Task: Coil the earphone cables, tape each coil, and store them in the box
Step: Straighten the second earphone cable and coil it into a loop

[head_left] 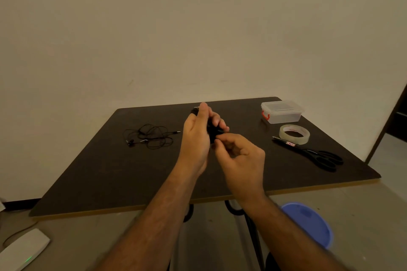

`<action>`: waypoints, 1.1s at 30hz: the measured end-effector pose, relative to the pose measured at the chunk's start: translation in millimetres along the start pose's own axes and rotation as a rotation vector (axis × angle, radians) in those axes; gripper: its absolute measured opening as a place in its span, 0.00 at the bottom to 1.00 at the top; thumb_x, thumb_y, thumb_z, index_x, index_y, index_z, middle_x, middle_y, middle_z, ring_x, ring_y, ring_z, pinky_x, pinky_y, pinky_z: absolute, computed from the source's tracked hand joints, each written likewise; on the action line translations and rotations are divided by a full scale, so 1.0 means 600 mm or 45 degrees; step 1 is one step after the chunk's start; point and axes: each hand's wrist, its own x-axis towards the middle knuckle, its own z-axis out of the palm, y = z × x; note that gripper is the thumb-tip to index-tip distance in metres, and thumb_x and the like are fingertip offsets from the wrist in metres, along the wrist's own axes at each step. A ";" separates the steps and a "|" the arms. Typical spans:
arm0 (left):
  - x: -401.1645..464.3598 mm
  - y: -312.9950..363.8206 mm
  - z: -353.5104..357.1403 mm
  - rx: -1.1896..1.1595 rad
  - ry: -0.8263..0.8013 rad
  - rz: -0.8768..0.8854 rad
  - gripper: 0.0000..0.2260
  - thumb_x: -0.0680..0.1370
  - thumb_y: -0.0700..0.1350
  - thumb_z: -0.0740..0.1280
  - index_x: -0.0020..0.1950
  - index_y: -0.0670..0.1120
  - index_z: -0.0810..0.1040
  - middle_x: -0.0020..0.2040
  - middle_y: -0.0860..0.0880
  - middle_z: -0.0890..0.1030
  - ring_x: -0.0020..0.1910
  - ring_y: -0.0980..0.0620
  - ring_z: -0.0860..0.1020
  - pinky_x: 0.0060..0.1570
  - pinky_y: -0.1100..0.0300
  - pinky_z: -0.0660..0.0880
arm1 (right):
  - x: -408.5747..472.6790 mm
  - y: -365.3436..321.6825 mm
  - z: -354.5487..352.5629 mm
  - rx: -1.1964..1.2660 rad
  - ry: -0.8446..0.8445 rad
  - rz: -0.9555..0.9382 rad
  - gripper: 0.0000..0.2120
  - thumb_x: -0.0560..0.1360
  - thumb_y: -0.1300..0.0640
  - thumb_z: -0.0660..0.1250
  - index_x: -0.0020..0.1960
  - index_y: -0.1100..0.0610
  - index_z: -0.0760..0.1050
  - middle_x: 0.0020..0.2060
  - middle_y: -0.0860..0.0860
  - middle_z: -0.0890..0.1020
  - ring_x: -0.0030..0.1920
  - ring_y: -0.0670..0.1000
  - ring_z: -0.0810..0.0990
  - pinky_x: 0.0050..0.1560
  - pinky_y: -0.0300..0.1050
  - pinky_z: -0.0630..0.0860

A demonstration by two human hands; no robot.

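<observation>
The right hand (237, 156) pinches the cable end and the left hand (198, 132) grips the black earphone coil (213, 132), left of the closed clear plastic box (282, 112), so coiling appears nearly complete; next, secure it with the transparent tape roll (294, 134).

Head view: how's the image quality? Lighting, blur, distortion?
Head view: dim, warm yellowish light, no glare; the dark cable coil between the hands is hard to make out against the dark table; forearms and the blue stool near the bottom edge are soft; wide-angle lens skews the table's edges; tape roll and scissors stay readable.
</observation>
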 end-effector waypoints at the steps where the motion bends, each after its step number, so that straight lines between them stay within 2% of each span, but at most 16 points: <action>1: -0.001 -0.001 0.002 0.058 -0.003 0.017 0.15 0.81 0.53 0.59 0.39 0.49 0.75 0.33 0.52 0.75 0.37 0.52 0.76 0.51 0.47 0.74 | -0.002 0.000 0.001 0.056 0.024 0.058 0.08 0.76 0.61 0.68 0.51 0.50 0.79 0.43 0.42 0.83 0.45 0.43 0.83 0.46 0.36 0.80; 3: -0.003 -0.005 0.006 0.138 0.017 0.034 0.17 0.83 0.52 0.57 0.37 0.49 0.75 0.32 0.53 0.77 0.39 0.51 0.76 0.53 0.45 0.73 | -0.007 0.000 0.004 0.123 0.049 0.103 0.09 0.76 0.64 0.68 0.51 0.50 0.80 0.43 0.42 0.83 0.46 0.43 0.84 0.47 0.36 0.80; 5: -0.004 -0.008 0.009 0.136 0.068 0.050 0.15 0.83 0.52 0.57 0.40 0.46 0.73 0.32 0.53 0.76 0.38 0.51 0.76 0.52 0.48 0.74 | -0.013 0.001 0.006 0.119 0.032 0.084 0.09 0.76 0.63 0.69 0.52 0.51 0.80 0.44 0.43 0.84 0.47 0.43 0.84 0.48 0.37 0.80; 8: -0.002 -0.006 0.010 0.033 0.115 0.014 0.14 0.82 0.52 0.57 0.42 0.45 0.71 0.32 0.51 0.73 0.34 0.53 0.74 0.42 0.56 0.75 | -0.017 0.003 0.008 0.125 -0.018 0.044 0.06 0.74 0.59 0.70 0.50 0.51 0.81 0.44 0.45 0.84 0.48 0.46 0.84 0.49 0.41 0.81; 11: -0.003 -0.007 0.008 -0.087 0.098 -0.071 0.14 0.83 0.50 0.57 0.42 0.44 0.70 0.32 0.51 0.71 0.32 0.54 0.72 0.37 0.59 0.74 | -0.007 0.002 0.002 0.203 -0.026 0.166 0.08 0.71 0.59 0.74 0.46 0.48 0.78 0.41 0.44 0.82 0.43 0.46 0.83 0.45 0.40 0.81; 14: -0.003 -0.007 0.008 -0.145 0.060 -0.096 0.13 0.83 0.48 0.57 0.41 0.44 0.70 0.32 0.50 0.70 0.32 0.54 0.71 0.37 0.60 0.73 | 0.004 0.002 -0.003 0.201 -0.009 0.214 0.10 0.71 0.61 0.75 0.44 0.50 0.76 0.39 0.44 0.81 0.41 0.46 0.82 0.43 0.38 0.80; 18: -0.005 -0.006 0.014 -0.131 0.079 -0.078 0.13 0.83 0.49 0.57 0.41 0.44 0.70 0.32 0.50 0.71 0.32 0.54 0.72 0.37 0.61 0.75 | 0.004 -0.001 -0.004 0.150 -0.022 0.119 0.09 0.71 0.59 0.74 0.44 0.47 0.77 0.39 0.45 0.82 0.42 0.47 0.83 0.44 0.37 0.80; 21: -0.008 -0.007 0.018 -0.109 0.111 -0.047 0.13 0.82 0.50 0.59 0.41 0.44 0.71 0.32 0.50 0.73 0.35 0.53 0.76 0.44 0.56 0.79 | 0.008 -0.004 -0.004 0.136 -0.032 0.136 0.11 0.71 0.59 0.74 0.47 0.45 0.76 0.40 0.44 0.82 0.43 0.45 0.83 0.45 0.36 0.80; 24: -0.016 -0.008 0.022 -0.078 0.095 -0.038 0.13 0.78 0.52 0.60 0.40 0.44 0.73 0.34 0.49 0.77 0.47 0.46 0.83 0.55 0.46 0.79 | 0.014 -0.003 -0.008 0.145 -0.054 0.183 0.12 0.72 0.60 0.74 0.51 0.48 0.77 0.41 0.46 0.82 0.42 0.45 0.83 0.45 0.38 0.81; 26: -0.020 -0.011 0.023 -0.087 0.079 -0.035 0.13 0.80 0.49 0.59 0.39 0.44 0.73 0.34 0.49 0.77 0.50 0.45 0.83 0.57 0.45 0.78 | 0.019 -0.002 -0.010 0.143 -0.084 0.189 0.11 0.72 0.58 0.73 0.51 0.47 0.77 0.40 0.47 0.83 0.42 0.47 0.84 0.45 0.41 0.82; 28: -0.019 -0.016 0.019 -0.077 0.097 -0.023 0.13 0.83 0.46 0.58 0.41 0.41 0.72 0.36 0.48 0.78 0.48 0.47 0.83 0.53 0.49 0.80 | 0.023 -0.001 -0.013 0.118 -0.145 0.182 0.10 0.72 0.58 0.73 0.51 0.47 0.77 0.41 0.46 0.83 0.43 0.46 0.84 0.46 0.40 0.82; 31: -0.018 -0.021 0.017 -0.013 0.167 -0.045 0.13 0.83 0.46 0.58 0.50 0.38 0.74 0.42 0.46 0.79 0.45 0.49 0.81 0.44 0.57 0.79 | 0.029 0.002 -0.015 0.023 -0.204 0.153 0.11 0.74 0.59 0.71 0.54 0.50 0.75 0.40 0.45 0.82 0.42 0.43 0.83 0.46 0.38 0.81; 33: -0.018 -0.024 0.021 0.005 0.206 -0.074 0.13 0.83 0.47 0.58 0.46 0.39 0.74 0.42 0.47 0.79 0.43 0.50 0.79 0.43 0.57 0.78 | 0.029 0.003 -0.014 -0.041 -0.173 0.129 0.12 0.74 0.58 0.71 0.55 0.50 0.73 0.38 0.43 0.81 0.41 0.42 0.83 0.44 0.35 0.81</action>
